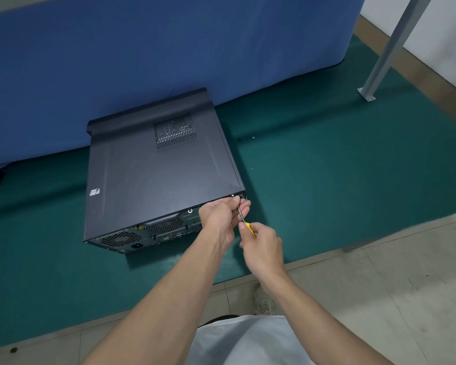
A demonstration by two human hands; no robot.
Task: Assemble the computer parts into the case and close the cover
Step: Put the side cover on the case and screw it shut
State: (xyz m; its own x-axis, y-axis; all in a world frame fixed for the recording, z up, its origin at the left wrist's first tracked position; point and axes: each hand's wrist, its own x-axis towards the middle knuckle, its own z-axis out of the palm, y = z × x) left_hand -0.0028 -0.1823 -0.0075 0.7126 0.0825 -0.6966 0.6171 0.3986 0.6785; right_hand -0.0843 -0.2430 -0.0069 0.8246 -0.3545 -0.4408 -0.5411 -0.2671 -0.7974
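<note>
The right grip (261,246) is nearest, its fingers curled round the yellow handle of a screwdriver (251,230). Just ahead of it, the left grip (221,217) pinches the bare shaft near the tip and steadies it. The tip meets a small screw (232,196) at the rear top corner of the case (142,234), directly beyond the left grip's fingers.

By the look of it, the task is close to its end. The cover (153,167) lies flat and flush on the case with no interior parts showing, so the fitting of parts appears done. What seems left is fastening the cover; whether this screw is fully home cannot be told. Two tiny specks that may be loose screws (253,137) lie on the green bench (327,180), well beyond both grips and to the right.

The case is a dark grey desktop box lying on its side. Its rear panel, with fan grilles and ports, sits left of the grips. Farther off, the cover carries a perforated vent (174,131) and, at its near left, a small sticker (94,192). Its far end meets a blue cloth (142,48).
</note>
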